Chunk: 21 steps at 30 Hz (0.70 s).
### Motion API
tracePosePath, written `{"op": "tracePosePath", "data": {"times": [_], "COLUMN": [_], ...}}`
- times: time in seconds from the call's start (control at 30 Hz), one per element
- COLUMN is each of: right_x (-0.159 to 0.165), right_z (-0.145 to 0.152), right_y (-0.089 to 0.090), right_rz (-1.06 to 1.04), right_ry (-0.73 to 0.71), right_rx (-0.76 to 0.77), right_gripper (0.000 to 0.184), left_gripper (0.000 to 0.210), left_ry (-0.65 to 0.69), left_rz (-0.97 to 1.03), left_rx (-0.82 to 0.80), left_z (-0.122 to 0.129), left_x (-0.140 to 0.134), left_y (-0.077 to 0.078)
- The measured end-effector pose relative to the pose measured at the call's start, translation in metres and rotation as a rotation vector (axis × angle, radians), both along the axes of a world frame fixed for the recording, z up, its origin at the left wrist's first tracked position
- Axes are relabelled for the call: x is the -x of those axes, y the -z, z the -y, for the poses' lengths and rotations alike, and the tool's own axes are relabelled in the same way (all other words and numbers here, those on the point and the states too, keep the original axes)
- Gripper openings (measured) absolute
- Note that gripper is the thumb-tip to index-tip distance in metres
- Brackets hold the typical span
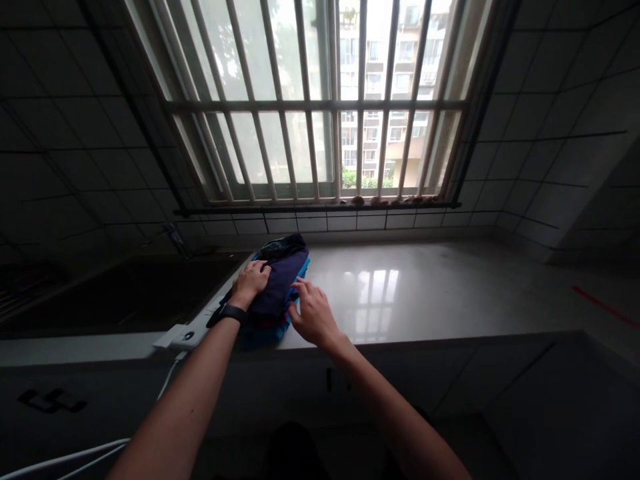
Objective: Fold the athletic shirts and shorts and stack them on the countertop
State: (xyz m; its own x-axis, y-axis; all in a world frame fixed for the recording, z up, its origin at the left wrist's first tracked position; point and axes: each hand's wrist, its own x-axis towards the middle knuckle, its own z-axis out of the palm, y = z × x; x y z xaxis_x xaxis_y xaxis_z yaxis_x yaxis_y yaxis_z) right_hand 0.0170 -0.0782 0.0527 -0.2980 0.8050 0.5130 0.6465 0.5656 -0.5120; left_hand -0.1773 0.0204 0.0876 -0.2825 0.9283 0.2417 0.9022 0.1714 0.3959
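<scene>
A stack of folded clothes (280, 283) lies on the counter beside the sink, dark navy on top with bright blue and a little magenta showing at its edges. My left hand (253, 280), with a black band on the wrist, rests on the stack's upper left side, its fingers laid over the dark cloth. At the stack's right edge is my right hand (313, 310), thumb and fingers apart. Its fingertips touch or nearly touch the blue edge.
A white power strip (187, 335) lies left of the clothes, its cable hanging over the front edge. Further left is a dark sink (125, 287) with a faucet (177, 240). The pale countertop (440, 293) extends right, towards a red strip (605, 307). Behind is a barred window (320, 105).
</scene>
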Motion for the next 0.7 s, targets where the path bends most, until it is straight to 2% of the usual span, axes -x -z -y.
{"op": "tracePosePath", "data": {"times": [0.1,0.2,0.27,0.37,0.43,0.7], "right_x": [-0.062,-0.118,-0.141,-0.149,-0.145,-0.141], "right_z": [0.02,0.012,0.002,-0.009,-0.011,-0.007], "right_y": [0.019,0.029,0.035,0.046,0.051,0.049], "right_rz": [-0.073,-0.083,-0.016,0.202,0.315,0.393], "right_ry": [0.103,0.236,0.332,0.336,0.306,0.337], "right_rx": [-0.018,-0.065,-0.02,0.109,0.141,0.122], "right_gripper": [0.029,0.023,0.02,0.017,0.015,0.019], "left_gripper": [0.052,0.052,0.052,0.051,0.051,0.054], "left_ry": [-0.011,-0.019,-0.015,-0.024,-0.029,-0.009], "left_rz": [0.005,0.002,-0.003,-0.012,-0.022,0.023], "left_rx": [0.0,0.005,0.01,0.015,0.013,0.054], "left_z": [0.001,0.0,-0.002,-0.006,-0.009,-0.009], "left_x": [0.0,0.0,0.0,0.002,0.005,0.007], "left_y": [-0.001,-0.002,-0.003,-0.003,-0.003,-0.003]}}
